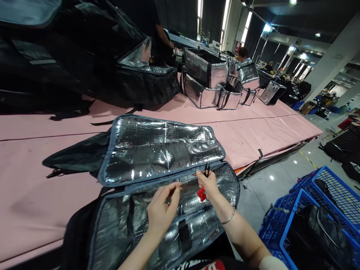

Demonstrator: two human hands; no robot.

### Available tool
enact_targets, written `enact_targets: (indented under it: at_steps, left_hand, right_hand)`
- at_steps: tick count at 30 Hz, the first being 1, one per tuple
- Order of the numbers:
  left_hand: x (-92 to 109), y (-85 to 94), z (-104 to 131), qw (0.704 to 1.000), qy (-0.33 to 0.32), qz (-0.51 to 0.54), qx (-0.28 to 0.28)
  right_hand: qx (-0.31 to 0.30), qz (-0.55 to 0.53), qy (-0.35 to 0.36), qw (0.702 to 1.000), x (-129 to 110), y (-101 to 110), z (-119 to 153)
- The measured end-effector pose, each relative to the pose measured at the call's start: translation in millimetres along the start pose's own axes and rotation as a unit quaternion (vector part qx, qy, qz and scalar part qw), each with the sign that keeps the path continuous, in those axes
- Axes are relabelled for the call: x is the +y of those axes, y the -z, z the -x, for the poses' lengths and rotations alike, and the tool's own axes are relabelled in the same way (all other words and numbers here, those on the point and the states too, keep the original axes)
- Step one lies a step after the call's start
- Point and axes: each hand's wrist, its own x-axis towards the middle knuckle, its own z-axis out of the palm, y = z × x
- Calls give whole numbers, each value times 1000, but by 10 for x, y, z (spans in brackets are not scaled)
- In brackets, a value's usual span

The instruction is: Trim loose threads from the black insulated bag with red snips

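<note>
An insulated bag (pixel 165 150) with a silver foil lining and dark edging lies with its lid folded back on the pink table, right in front of me. My right hand (pixel 208 184) grips a pair of thread snips (pixel 207 170), dark blades pointing up, with a red part (pixel 201 194) showing below the fingers. Over the bag's open foil interior (pixel 194 195), to the left of the snips, is my left hand (pixel 164 206). Its thumb and fingertips come together in a pinch; whatever is between them is too small to see.
The pink table (pixel 247 131) stretches away to the right. Dark bags (pixel 84 56) are piled at the back left, and silver foil boxes (pixel 206 71) stand behind. Blue plastic crates (pixel 292 213) holding dark bags are on the floor at right. A person (pixel 163 37) stands across the table.
</note>
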Motion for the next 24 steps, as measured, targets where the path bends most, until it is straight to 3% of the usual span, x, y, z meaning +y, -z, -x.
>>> enact_targets:
  at_steps: [3, 6, 15, 18, 22, 24]
  left_hand:
    - [7, -227, -88, 993, 100, 60, -27]
    - [1, -345, -216, 979, 170, 110, -24]
    - [-28, -356, -224, 963, 216, 159, 12]
    - [-52, -373, -221, 963, 213, 161, 19]
    - [-72, -377, -221, 965, 206, 160, 22]
    - [-75, -374, -219, 966, 203, 160, 20]
  right_hand:
    - [8, 15, 13, 1000, 21, -19, -13]
    - [20, 49, 32, 998, 33, -23, -16]
    - [81, 232, 134, 960, -120, 254, 332]
    - [89, 323, 169, 927, -232, 269, 437]
    - [82, 467, 214, 854, -319, 223, 462]
    - [76, 488, 219, 841, -326, 219, 446]
